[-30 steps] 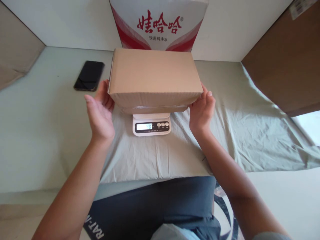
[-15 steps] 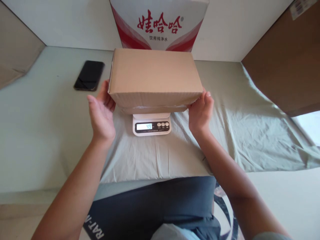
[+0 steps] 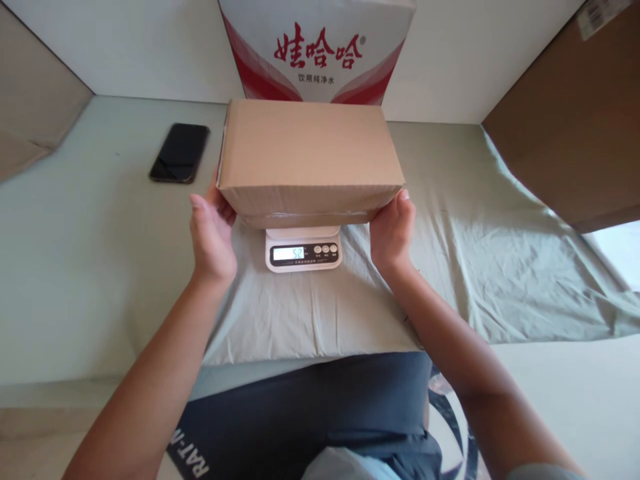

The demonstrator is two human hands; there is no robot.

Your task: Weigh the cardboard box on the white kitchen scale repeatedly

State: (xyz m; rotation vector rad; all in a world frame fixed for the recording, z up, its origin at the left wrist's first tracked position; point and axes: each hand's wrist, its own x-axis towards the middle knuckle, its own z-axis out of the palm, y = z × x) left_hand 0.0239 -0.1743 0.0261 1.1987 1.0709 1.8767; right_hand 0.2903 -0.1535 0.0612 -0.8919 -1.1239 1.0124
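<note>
A closed brown cardboard box (image 3: 310, 143) rests on a white digital scale (image 3: 304, 267), hiding most of the scale's platform. The lit display (image 3: 289, 255) appears to read 52. My left hand (image 3: 215, 237) cups the box's near left corner, thumb raised, with its other fingers partly tucked behind the side. On the opposite side, my right hand (image 3: 393, 230) is curled against the near right lower edge, most of its fingers hidden by the box. Both hands hold the box between them.
A black phone (image 3: 181, 153) lies on the pale green cloth (image 3: 125, 267) at left. Behind the box stands a white and red carton (image 3: 320, 47) with Chinese lettering. Large brown cardboard boxes stand at the far right (image 3: 565, 127) and far left (image 3: 35, 93).
Both hands have moved inward, closer against the box's sides and lower edges. The scale's reading has gone from about 49 to about 52. The box stays in place.
</note>
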